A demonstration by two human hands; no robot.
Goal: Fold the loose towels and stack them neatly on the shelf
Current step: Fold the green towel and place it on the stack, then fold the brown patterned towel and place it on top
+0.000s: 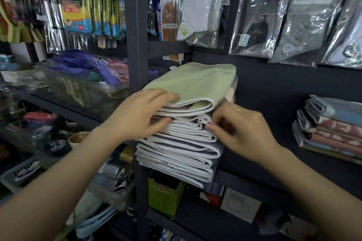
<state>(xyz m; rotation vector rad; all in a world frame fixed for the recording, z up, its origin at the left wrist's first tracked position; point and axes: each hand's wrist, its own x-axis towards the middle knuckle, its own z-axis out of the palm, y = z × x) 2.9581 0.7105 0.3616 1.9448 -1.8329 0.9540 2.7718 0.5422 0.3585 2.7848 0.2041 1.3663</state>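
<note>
Nearest, the left hand [141, 112] lay flat-fingered on the towel stack [182, 143], thumb against its front folds, fingers resting on the green towel [195, 82]. At three o'clock of it, the right hand [241, 129] touched the stack's right corner, fingers loosely bent, apparently gripping nothing. The stack sat on the shelf [254, 180], long axis running away toward one o'clock; both hands equally near.

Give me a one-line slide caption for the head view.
Both hands, left hand and right hand, square up a stack of folded towels on the shelf.
</note>
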